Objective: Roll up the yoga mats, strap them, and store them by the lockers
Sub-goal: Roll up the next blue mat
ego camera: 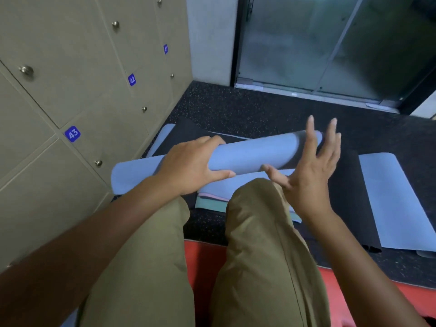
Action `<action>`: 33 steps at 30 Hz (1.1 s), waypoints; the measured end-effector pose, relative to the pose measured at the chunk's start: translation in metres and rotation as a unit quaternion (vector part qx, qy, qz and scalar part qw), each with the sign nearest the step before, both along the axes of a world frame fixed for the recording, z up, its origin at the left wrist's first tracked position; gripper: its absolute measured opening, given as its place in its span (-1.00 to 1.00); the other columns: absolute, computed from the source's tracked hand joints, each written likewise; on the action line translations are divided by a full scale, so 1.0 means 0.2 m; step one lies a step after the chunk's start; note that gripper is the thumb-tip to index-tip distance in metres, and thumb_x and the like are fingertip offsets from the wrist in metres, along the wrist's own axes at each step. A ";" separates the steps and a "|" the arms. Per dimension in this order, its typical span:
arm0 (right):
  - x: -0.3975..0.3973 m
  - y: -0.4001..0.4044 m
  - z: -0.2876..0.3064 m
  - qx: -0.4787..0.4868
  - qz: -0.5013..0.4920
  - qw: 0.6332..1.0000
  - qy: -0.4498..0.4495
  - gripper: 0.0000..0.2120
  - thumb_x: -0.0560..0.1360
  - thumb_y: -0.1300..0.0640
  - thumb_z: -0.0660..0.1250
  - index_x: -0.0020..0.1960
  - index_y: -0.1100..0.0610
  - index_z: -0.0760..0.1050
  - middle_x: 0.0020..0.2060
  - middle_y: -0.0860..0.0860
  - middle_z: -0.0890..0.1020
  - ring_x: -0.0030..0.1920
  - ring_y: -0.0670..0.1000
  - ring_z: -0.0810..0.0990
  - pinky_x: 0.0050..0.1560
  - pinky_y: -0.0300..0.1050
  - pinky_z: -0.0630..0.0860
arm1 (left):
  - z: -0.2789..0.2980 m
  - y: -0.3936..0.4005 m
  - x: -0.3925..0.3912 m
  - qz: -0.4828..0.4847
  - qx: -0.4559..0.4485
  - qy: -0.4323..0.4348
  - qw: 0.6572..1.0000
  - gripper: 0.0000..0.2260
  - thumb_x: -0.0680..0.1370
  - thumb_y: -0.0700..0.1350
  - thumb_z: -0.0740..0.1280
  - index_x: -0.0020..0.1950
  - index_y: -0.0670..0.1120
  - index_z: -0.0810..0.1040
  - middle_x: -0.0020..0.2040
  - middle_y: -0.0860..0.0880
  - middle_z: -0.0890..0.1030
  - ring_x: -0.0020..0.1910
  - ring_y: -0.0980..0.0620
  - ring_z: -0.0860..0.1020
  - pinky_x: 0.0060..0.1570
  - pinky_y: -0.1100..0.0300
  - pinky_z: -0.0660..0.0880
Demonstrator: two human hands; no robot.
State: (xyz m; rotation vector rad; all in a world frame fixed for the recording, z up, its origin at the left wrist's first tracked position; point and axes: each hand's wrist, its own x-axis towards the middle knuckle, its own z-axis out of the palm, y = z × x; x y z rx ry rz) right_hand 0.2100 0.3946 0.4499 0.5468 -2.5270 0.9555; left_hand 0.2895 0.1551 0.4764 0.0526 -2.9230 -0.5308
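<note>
Mat-rolling view from the head cam: I'm looking down past two knees in olive trousers (264, 244) at a blue yoga mat (250, 154) rolled into a tube and lying crosswise on the speckled black floor (236, 107), just in front of the knees. My left hand (188, 166) is clamped over the roll near its left part — fingers curled over the top, thumb stretched along the near side, so it's properly gripping it. My right hand (309, 173) is spread wide, fingers straight and pointing up and away, thumb out to the left; its palm sits at the right part of the roll, but I can't tell whether it's actually pressing on it or just beside it, and the far end of the roll is smeared with blur there. Under the roll there's a flat stack of more mats (212, 199) with blue, pink and teal edges peeking out. Another blue mat (396, 201) lies flat off to the right on a black one, well apart from the roll. Beige lockers (70, 90) with number tags 41, 42 and 43 run along the left, just beside the roll's left end — a glass door (318, 43) is straight ahead. Something red (203, 267) is under the legs.
</note>
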 end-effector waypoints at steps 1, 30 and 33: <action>-0.03 -0.01 0.06 -0.036 0.003 0.999 -0.001 0.10 0.35 -0.46 0.37 0.67 0.02 0.00 0.64 0.21 -0.12 0.63 0.23 -0.10 0.56 0.23 -0.04 | 0.04 0.01 -0.01 0.007 0.022 0.007 1.000 -0.50 0.44 0.38 0.38 0.25 0.12 0.47 0.05 0.20 0.54 -0.05 0.11 0.49 -0.18 0.11 0.33; 0.25 -0.11 0.61 -0.005 0.242 0.954 0.177 -0.14 0.33 -0.23 0.44 0.52 0.02 0.21 0.44 -0.05 0.26 0.41 0.00 0.41 0.26 -0.47 0.34 | -0.12 0.46 0.26 0.013 0.451 0.072 0.890 -0.30 0.29 0.27 0.61 0.27 0.46 0.26 0.19 0.37 0.53 0.16 0.31 0.56 0.10 0.06 0.60; 0.28 -0.12 0.60 -0.006 0.238 0.953 0.185 -0.15 0.33 -0.21 0.45 0.50 0.03 0.22 0.44 -0.04 0.28 0.42 0.00 0.41 0.30 -0.46 0.32 | -0.10 0.50 0.29 0.025 0.435 0.134 0.890 -0.27 0.29 0.24 0.61 0.31 0.33 0.27 0.21 0.40 0.50 0.16 0.33 0.55 0.05 0.17 0.59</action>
